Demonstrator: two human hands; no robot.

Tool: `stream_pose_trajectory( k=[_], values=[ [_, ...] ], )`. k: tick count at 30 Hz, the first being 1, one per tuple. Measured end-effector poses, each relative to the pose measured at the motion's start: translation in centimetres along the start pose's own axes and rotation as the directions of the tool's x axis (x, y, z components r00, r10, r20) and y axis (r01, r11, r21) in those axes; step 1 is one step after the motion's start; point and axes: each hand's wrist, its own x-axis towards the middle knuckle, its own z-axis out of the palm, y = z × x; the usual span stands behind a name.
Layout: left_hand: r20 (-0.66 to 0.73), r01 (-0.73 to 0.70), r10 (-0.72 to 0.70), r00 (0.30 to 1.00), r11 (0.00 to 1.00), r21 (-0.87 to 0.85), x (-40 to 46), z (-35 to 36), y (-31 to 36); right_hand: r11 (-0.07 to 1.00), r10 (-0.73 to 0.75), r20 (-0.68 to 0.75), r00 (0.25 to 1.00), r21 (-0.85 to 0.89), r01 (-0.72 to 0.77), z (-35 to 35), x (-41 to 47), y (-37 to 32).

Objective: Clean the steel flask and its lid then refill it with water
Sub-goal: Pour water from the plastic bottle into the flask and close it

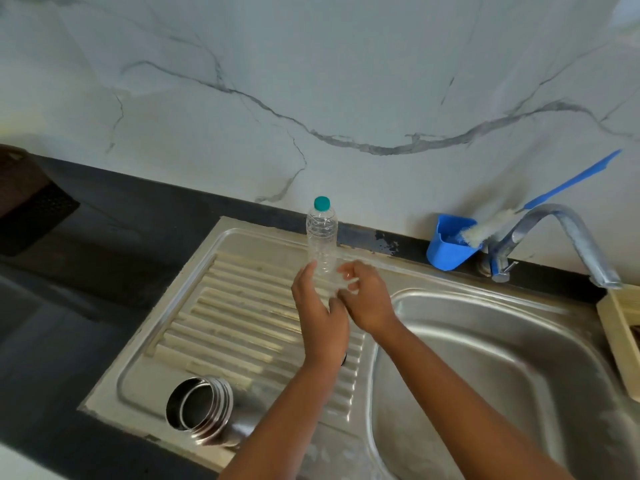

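Note:
The steel flask (202,412) stands without a lid at the near left corner of the drainboard (242,306), its mouth facing up. A clear plastic bottle (322,237) with a teal cap rises upright at the back of the drainboard. My left hand (322,317) wraps its lower left side and my right hand (367,301) curls its fingers on the lower right side. The bottle's base is hidden between my hands. A small dark object (344,359) peeks out under my left wrist; I cannot tell what it is.
The steel sink basin (502,358) lies to the right, with a tap (568,233) arching over its far right. A blue holder (450,245) with a blue-handled bottle brush (491,225) sits against the marble wall. Dark counter runs left; a wooden rack (620,337) borders the right.

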Motion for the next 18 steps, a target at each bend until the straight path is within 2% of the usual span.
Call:
stream_pose_trajectory(
  k=[5,9,13,18],
  values=[
    [0.155,-0.097,0.079,0.985,0.989,0.114,-5.6,-4.1,-2.1,0.996,-0.045,0.231,0.972,-0.068,0.062,0.8,-7.4,0.2],
    [0.231,-0.004,-0.037,0.972,0.984,0.177,-9.7,-6.7,-4.2,0.978,-0.114,0.312,0.943,-0.131,0.161,2.2,-12.5,0.8],
    [0.296,0.114,-0.183,0.937,0.965,0.234,-11.3,-8.3,-6.1,0.949,-0.084,0.348,0.934,-0.258,0.181,3.4,-15.2,0.7],
    [0.317,0.241,-0.285,0.905,0.955,0.172,-11.1,-9.2,-6.6,0.88,-0.047,0.364,0.93,-0.425,0.211,5.1,-15.3,0.5]
  ],
)
